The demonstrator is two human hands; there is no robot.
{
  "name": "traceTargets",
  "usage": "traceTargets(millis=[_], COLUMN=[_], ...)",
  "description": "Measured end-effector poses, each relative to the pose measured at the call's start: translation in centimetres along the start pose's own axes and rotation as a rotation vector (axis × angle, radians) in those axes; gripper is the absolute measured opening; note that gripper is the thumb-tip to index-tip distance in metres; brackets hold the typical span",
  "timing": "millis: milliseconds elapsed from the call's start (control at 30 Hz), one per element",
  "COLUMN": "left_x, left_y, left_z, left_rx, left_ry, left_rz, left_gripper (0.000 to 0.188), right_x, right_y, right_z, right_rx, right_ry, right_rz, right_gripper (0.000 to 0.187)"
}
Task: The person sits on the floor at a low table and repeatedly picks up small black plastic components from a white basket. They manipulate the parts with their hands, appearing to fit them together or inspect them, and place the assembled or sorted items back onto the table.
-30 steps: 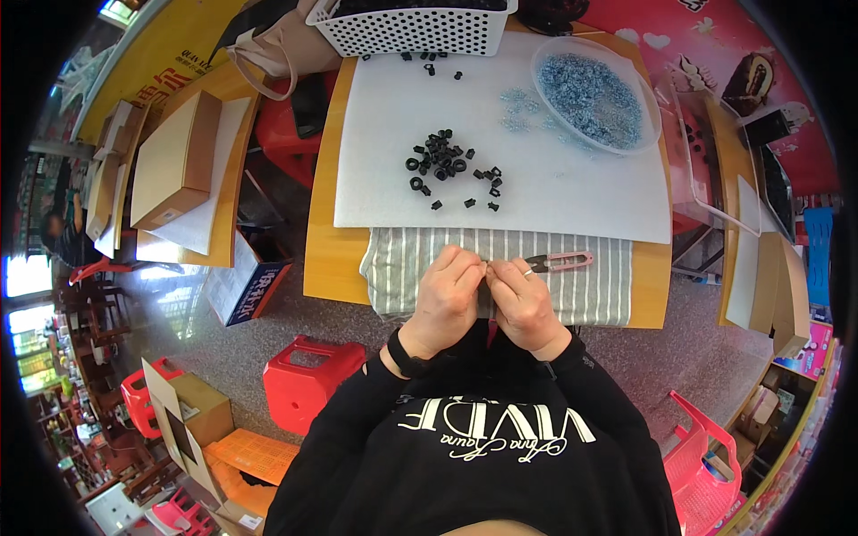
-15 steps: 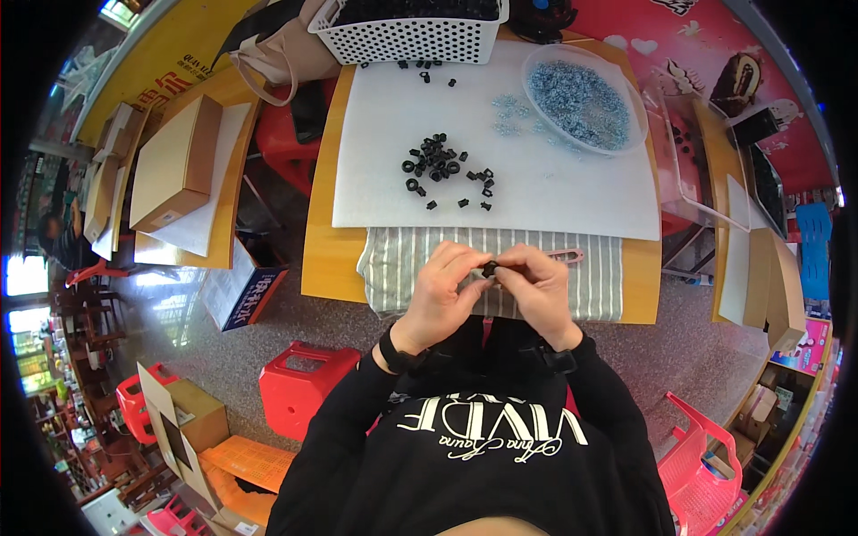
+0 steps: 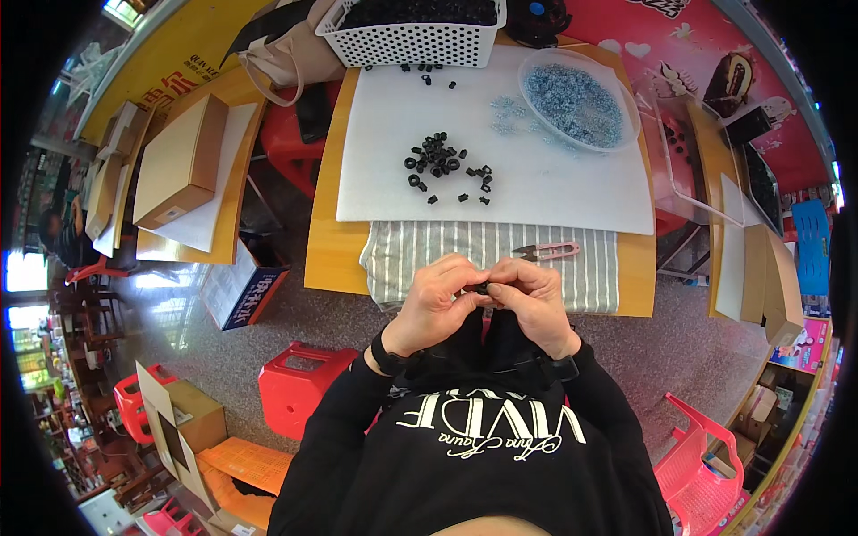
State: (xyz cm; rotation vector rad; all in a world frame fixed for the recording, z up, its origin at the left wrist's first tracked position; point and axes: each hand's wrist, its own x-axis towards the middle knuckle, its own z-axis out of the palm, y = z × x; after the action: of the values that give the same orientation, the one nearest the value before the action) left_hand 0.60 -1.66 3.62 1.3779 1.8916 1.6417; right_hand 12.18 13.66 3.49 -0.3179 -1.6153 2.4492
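Observation:
My left hand and my right hand meet in front of my chest, fingertips pinched together on a small black part. Both hands hover over the near edge of a striped cloth. Pink thread snips lie on that cloth just above my right hand. Farther up, a cluster of small black parts is scattered on a white foam sheet. A clear bowl of small bluish metal pieces sits at the sheet's far right.
A white perforated basket of black parts stands at the table's far edge. A cardboard box rests on a side table to the left. Red stools and a pink chair surround me; more boxes stand at right.
My hands have drawn slightly nearer to my body and closed tighter around the small black part. The snips stay on the cloth.

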Motion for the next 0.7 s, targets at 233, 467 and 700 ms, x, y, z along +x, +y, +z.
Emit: traceTargets(millis=[233,467,700], left_x=[-0.1,0.6,-0.2], left_y=[0.7,0.4,0.2], left_z=[1.3,0.7,0.0], left_rx=[0.102,0.031,-0.012], left_ry=[-0.018,-0.046,0.037], left_rz=[-0.041,-0.134,-0.207], left_gripper=[0.033,0.034,0.022], right_x=[-0.3,-1.2,2.3], right_y=[-0.7,-5.5,-14.8], right_z=[0.5,-5.5,-13.9], right_rx=[-0.007,-0.233,0.079], right_ry=[0.097,0.236,0.671], right_rz=[0.181,0.147,-0.263], right_gripper=[0.002,0.005,0.019])
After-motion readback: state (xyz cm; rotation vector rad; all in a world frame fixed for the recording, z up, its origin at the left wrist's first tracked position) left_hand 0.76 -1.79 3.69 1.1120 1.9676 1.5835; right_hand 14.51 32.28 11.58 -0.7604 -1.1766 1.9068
